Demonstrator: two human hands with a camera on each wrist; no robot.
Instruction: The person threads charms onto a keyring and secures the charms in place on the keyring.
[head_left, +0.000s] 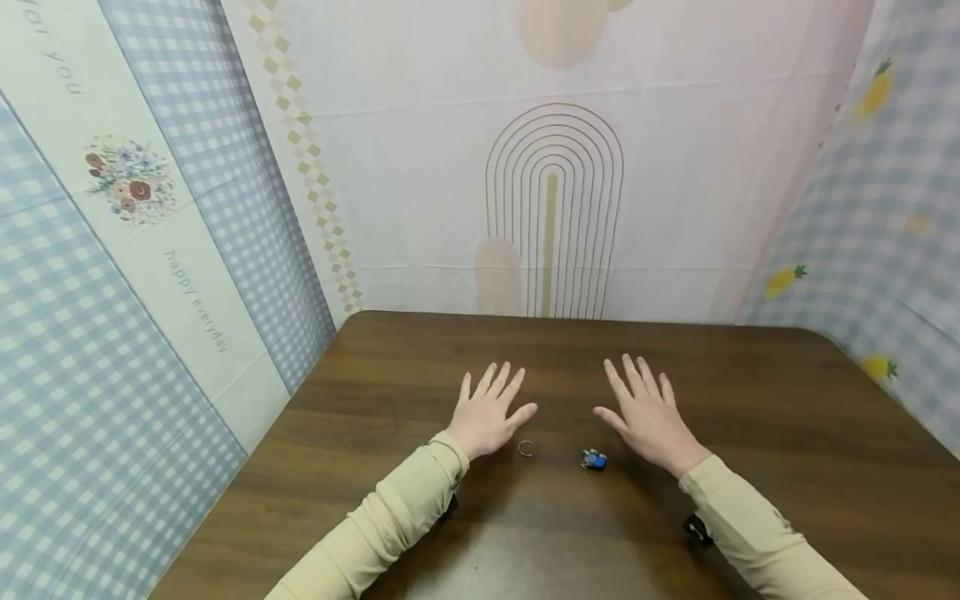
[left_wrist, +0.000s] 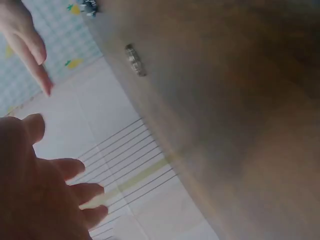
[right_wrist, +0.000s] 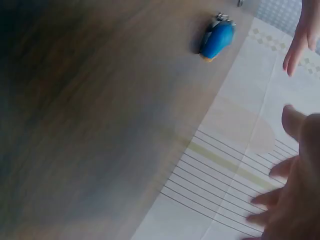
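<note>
two hands [head_left: 483, 419] [head_left: 652, 425] spread, released | metal ring [head_left: 527, 456], blue trinket [head_left: 597, 460] between them | sleeves [head_left: 397, 512]: head view only

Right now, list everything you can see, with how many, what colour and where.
Ring: one, silvery, on the table, nearer the left hand
Charm: one, mostly blue with metal links, on the table, nearer the right hand
Table: one, brown, under both hands
Back cloth: one, mostly white, behind the table
Checked cloths: two, blue and white, to left and right
Sleeves: two, beige, reaching in from the bottom
Wrist gadgets: two, black, below the sleeves
Hands: two, bare, above the table
</note>
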